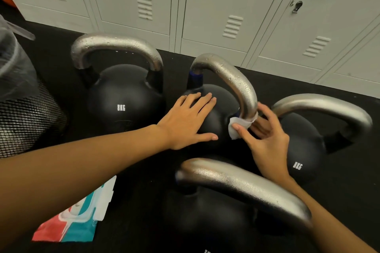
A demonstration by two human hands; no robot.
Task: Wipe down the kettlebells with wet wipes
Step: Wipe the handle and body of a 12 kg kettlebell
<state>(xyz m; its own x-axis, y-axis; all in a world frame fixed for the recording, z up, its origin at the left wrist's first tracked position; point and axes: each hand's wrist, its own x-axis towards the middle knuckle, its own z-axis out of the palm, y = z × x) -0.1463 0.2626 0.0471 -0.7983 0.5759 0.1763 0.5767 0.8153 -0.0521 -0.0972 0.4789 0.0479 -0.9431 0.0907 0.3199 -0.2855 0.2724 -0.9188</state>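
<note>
Head view: centre kettlebell is a matte black ball with a silver pebbled handle beaded with droplets, on the black floor. Left hand lies flat on its ball, fingers straight, grip holding nothing. Right hand pinches a white wet wipe wrapped round the handle's right leg. Three similar kettlebells left, right and in front of it; wipes pack front-left; mesh bin far left
</note>
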